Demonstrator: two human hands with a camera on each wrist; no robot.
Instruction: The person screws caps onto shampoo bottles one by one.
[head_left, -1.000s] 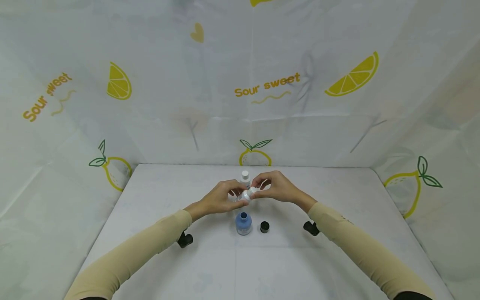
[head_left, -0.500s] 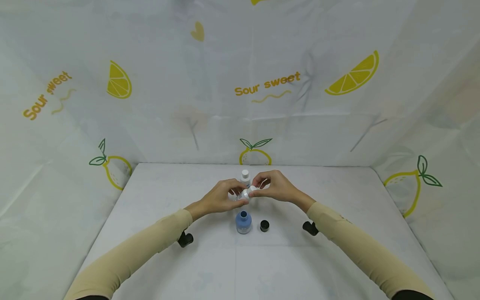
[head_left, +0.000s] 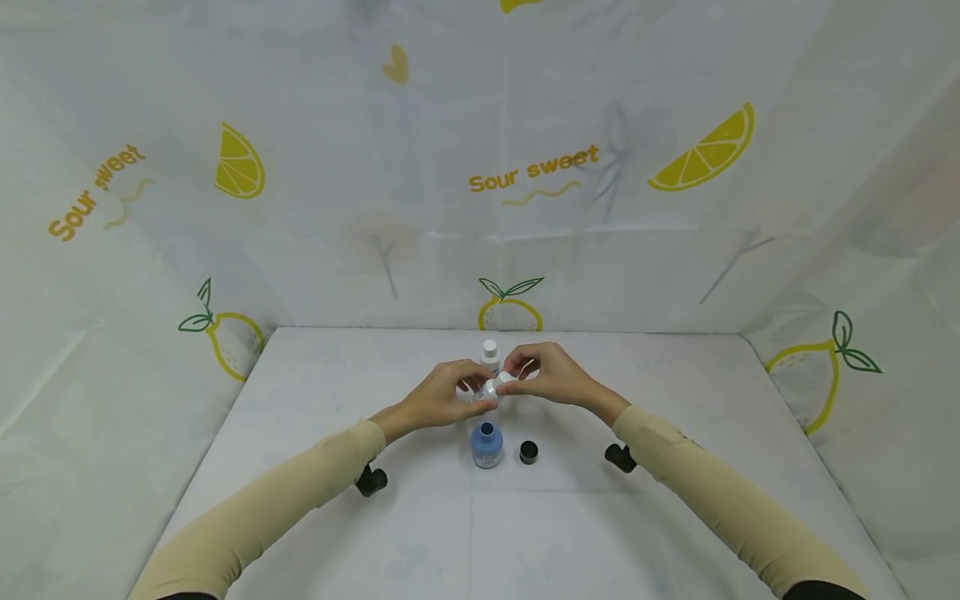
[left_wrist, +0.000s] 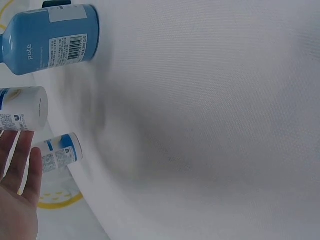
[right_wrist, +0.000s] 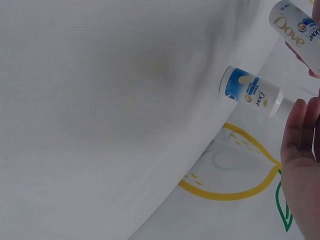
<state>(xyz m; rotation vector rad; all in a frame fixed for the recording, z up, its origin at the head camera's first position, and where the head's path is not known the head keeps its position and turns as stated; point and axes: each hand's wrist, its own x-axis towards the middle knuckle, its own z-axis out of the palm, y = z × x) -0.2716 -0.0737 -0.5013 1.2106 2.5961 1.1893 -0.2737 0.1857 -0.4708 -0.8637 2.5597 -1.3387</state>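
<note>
My left hand (head_left: 442, 396) grips a small white Dove bottle (right_wrist: 295, 32), which is tilted with its top toward the right. At that top my right hand (head_left: 551, 373) pinches the white cap (head_left: 505, 380) between thumb and fingers. Both hands are raised over the middle of the table. A second white Dove bottle (right_wrist: 250, 90) stands behind them with its cap on. In front of the hands stands a blue bottle (head_left: 487, 447) with an uncovered neck. Its label and barcode show in the left wrist view. A black cap (head_left: 528, 452) lies to its right.
The white table (head_left: 480, 533) ends at a back wall of lemon-printed sheeting (head_left: 337, 275), which also hangs along both sides. Black wrist-camera mounts (head_left: 371, 480) stick out below the forearms.
My right fingers have shifted slightly at the white cap, covering a bit more of it. The left hand, the blue bottle, the black cap and the standing bottle stay in place.
</note>
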